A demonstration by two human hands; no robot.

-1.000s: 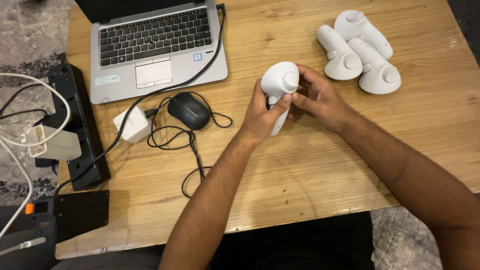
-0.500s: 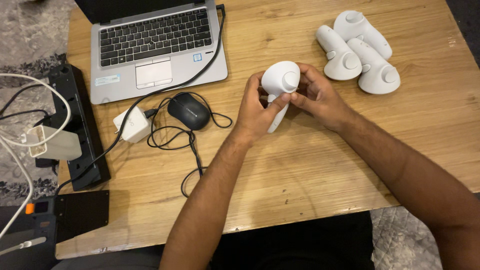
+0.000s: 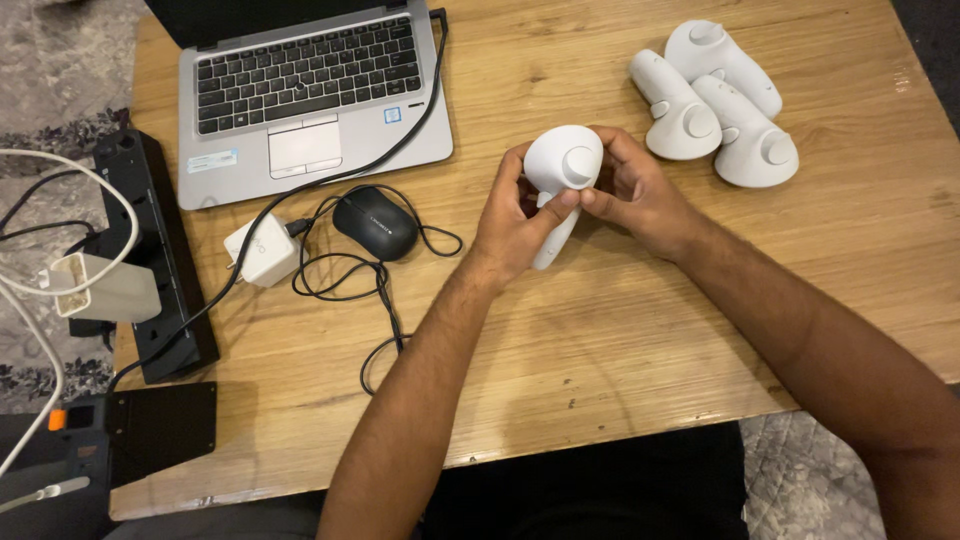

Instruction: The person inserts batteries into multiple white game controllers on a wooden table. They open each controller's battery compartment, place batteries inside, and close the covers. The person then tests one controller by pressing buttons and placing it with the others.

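I have the white handheld controller (image 3: 560, 175) lifted just above the wooden table (image 3: 640, 330), near its middle, round head up and handle slanting down toward six o'clock. My left hand (image 3: 515, 225) wraps the handle, thumb pressed against the underside of the head. My right hand (image 3: 630, 195) comes in from three o'clock, its fingertips (image 3: 590, 196) pinching the head's edge beside the raised round knob, so both hands are closed on the one piece.

To do this well, I judge the left hand should carry the weight and stay steady while the right does the fine work at the head; squeezing too hard there could twist the shell.

At one o'clock, well apart, three matching white controllers (image 3: 715, 105) lie touching one another. At nine o'clock a black mouse (image 3: 375, 222) sits in its looped cable, with a white charger block (image 3: 262, 250) just beside it. At eleven o'clock stands an open laptop (image 3: 305, 90), and a black power strip (image 3: 155, 250) runs along the table's far left edge.
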